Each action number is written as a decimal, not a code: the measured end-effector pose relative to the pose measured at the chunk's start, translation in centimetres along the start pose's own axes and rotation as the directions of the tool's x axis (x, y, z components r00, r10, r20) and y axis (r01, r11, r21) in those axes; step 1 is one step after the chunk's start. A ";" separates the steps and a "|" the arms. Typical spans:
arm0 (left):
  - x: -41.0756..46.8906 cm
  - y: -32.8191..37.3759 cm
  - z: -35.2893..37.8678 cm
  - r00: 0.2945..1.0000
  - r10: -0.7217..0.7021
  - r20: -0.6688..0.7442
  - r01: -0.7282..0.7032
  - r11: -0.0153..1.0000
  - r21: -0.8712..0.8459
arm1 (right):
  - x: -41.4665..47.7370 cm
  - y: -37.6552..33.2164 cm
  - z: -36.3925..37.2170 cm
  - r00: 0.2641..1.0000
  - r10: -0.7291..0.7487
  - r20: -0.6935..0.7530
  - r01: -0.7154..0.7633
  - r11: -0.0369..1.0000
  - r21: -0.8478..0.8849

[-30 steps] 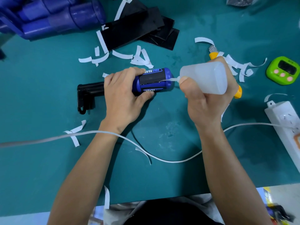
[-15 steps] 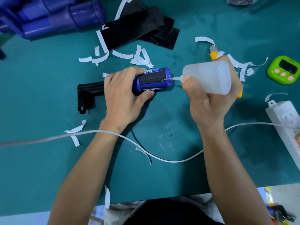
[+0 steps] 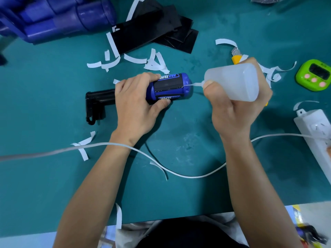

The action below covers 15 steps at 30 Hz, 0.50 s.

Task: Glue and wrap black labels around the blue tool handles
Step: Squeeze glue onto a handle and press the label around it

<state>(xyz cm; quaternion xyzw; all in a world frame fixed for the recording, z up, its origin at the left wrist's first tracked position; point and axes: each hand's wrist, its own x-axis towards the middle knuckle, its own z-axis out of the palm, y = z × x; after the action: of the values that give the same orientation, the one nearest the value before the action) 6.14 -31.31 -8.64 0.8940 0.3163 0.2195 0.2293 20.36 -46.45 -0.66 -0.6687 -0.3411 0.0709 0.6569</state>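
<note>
Seemingly, blue handle (image 3: 170,86) half inside left hand (image 3: 136,106).

Desk (image 3: 44,176), centre: tool handle (image 3: 170,86) lying sideways in the left hand (image 3: 136,108), free end pointing right. Just right of it is the glue bottle (image 3: 236,81) in the right hand (image 3: 232,111), nozzle tip at that end. Behind: stacked label sheets (image 3: 152,27), with paper strips (image 3: 155,61) between them and the handle. Far-left corner: pile of handles (image 3: 62,17). Right edge: timer (image 3: 315,76), with the power strip (image 3: 315,129) nearer the person. In front: cable (image 3: 188,176) running left to right.
</note>
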 end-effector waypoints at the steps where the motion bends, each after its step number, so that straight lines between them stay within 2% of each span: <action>1: 0.0 0.0 0.0 1.000 -0.001 0.002 0.001 1.000 0.000 | 0.4 0.5 0.2 0.999 0.007 -0.037 -0.008 1.000 -0.009; 4: -0.1 0.0 0.0 1.000 -0.006 0.005 0.006 1.000 0.007 | 0.6 0.9 0.4 0.995 -0.054 -0.079 0.056 0.998 0.020; 6: 0.0 0.0 0.0 1.000 -0.011 0.004 0.011 1.000 0.006 | 0.8 1.5 0.2 0.992 -0.034 -0.118 0.036 0.999 0.016; 8: 0.0 0.1 -0.1 1.000 -0.014 -0.002 0.014 1.000 0.002 | 1.0 1.3 0.2 0.985 0.081 -0.152 -0.072 0.995 0.068; 10: 0.0 0.1 -0.2 1.000 -0.011 -0.003 0.011 1.000 -0.004 | 1.2 0.9 0.2 0.945 0.266 -0.189 -0.230 0.954 0.192; 12: -0.1 0.0 -0.1 1.000 -0.009 0.002 0.009 1.000 -0.006 | 1.6 0.8 -0.1 0.892 0.404 -0.202 -0.325 0.885 0.335; 15: 0.0 0.0 -0.1 1.000 -0.013 0.005 0.013 1.000 -0.009 | 2.5 1.1 -0.8 0.811 0.580 -0.081 -0.451 0.707 0.546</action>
<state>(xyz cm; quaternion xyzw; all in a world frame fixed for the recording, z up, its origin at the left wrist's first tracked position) 6.05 -31.30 -8.57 0.8914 0.3207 0.2170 0.2354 23.05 -45.65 -0.66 -0.5461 -0.0242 0.2555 0.7975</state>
